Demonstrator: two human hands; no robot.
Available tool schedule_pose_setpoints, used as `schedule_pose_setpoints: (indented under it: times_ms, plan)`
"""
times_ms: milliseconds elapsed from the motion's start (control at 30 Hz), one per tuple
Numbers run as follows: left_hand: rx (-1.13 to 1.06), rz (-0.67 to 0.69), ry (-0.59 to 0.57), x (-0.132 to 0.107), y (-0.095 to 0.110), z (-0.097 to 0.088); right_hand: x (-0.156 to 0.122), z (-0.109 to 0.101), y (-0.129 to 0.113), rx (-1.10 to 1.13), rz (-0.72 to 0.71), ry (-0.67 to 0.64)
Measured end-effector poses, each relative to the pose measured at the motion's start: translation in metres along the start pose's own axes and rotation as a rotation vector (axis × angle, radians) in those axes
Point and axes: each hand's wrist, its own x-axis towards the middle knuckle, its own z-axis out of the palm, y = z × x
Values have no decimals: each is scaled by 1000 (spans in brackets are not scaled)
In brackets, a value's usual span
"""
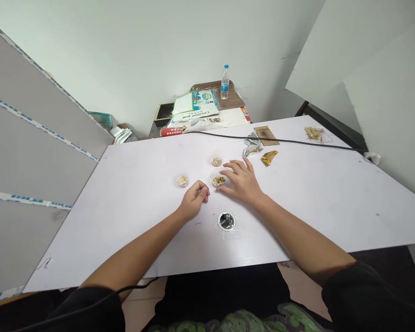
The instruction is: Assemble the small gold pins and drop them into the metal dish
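Observation:
My left hand point(194, 199) rests on the white table point(131, 216) with its fingers curled into a loose pinch; whether anything small is in them does not show. My right hand point(242, 180) lies flat with fingers spread, its fingertips next to a small clear cup of gold pieces point(219, 181). Two more such cups stand nearby: one point(216, 161) just beyond, one point(183, 180) to the left of my left hand. A round silver lid point(226, 221) lies near the table's front, between my forearms.
A gold pouch point(269, 157), a torn silver pouch point(252, 146) and a brown card point(266, 135) lie to the right, with a black cable point(297, 142) running across. Gold bits point(314, 133) sit far right. A side table behind holds a water bottle point(225, 82) and papers point(197, 105).

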Motion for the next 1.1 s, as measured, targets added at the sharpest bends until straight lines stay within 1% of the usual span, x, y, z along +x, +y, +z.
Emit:
schedule_pose_setpoints:
  times_ms: [100, 200, 333, 400, 433, 567, 767, 967, 1100]
  plan:
    - [37, 10, 33, -1, 3, 3, -3, 0, 0, -57, -34, 22]
    - [107, 42, 110, 2, 8, 9, -5, 1, 0, -44, -26, 18]
    - [230, 103, 279, 18, 14, 16, -6, 2, 2, 13, -19, 20]
    - [263, 93, 329, 28, 13, 18, -6, 0, 4, 42, -16, 16]
    - [272, 79, 336, 33, 12, 19, -6, -1, 5, 54, -17, 10]
    - [261, 32, 297, 42, 6, 23, -5, -8, 7, 68, -32, -46]
    - [235, 9, 194, 39, 3, 27, -4, -17, 1, 38, -60, -108]
    - [253, 9, 153, 38, 5, 27, -4, -22, -7, -44, -158, -205]
    - [259, 13, 120, 38, 6, 27, -4, -25, -10, -64, -186, -269]
